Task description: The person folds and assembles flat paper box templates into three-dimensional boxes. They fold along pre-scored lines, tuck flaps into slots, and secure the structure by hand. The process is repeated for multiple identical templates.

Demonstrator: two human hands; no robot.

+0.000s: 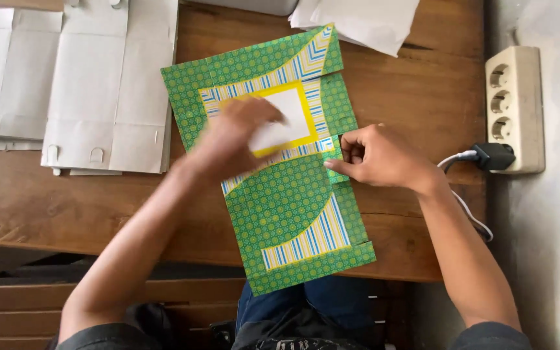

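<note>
Green patterned card, that's what is under both hands: a flat, unfolded box blank (286, 194) with blue, yellow and white striped bands and a yellow-framed white window, lying flat on the wooden desk (422, 84), its lower end hanging just over the near edge. It looks light and thin, stiff enough to hold a crease but easy to bend or dent, and its printed face probably slides a little on the wood. Best taken, I'd say, by an edge or flap rather than pressed in the middle.

Left hand (234, 139) is blurred, lying over the window panel; whether its fingers are spread or pinching, I cannot tell. Right hand (377, 155) sits at the blank's right edge, fingers (351, 146) curled narrow, nipping a side flap.

Containers? None made up yet. 2 piles of plain whitish flat blanks (98, 84) lie near, to the left on the desk, all unfolded, nothing inside. White paper (364, 19) lies at the top edge. On the right, a cream power strip (513, 107) with 1 dark plug (494, 155) in it.
</note>
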